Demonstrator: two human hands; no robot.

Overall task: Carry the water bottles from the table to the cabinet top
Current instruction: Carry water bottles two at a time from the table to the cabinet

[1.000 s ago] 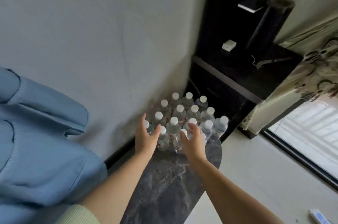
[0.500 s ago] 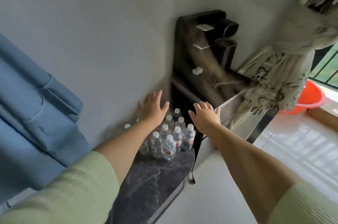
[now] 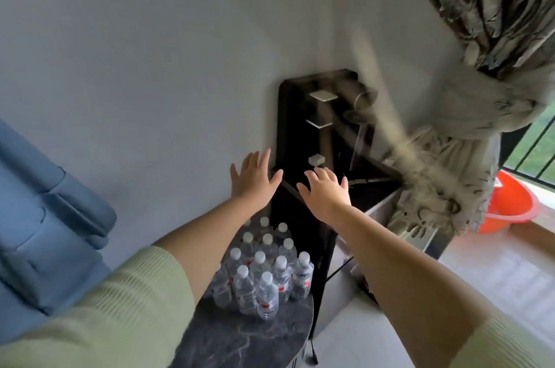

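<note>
- Water bottles (image 3: 264,271) stand in a tight group with white caps on the dark marble table (image 3: 240,343), at its end just beside the black cabinet (image 3: 300,247); none is on the cabinet top (image 3: 369,190) yet.
- One second ago both hands were low at the bottles, with the fingers around the nearest caps. Now they are raised above the group and reach toward the cabinet.
- Left hand (image 3: 253,178) is released, with straight spread fingers, and holds nothing; it is at the cabinet's left edge, in front of the wall.
- Right hand (image 3: 326,193) is also released and flat, holding nothing, over the front edge of the cabinet top.
- My judgement: no bottle was lifted in this reach, so the carrying is not started. The hands must go down to the group again.
- Hidden or unclear: the left forearm covers some bottles on the side away from the cabinet, so I cannot count them. The things on the cabinet top are blurred, and a patterned curtain (image 3: 468,97) crosses part of it.
</note>
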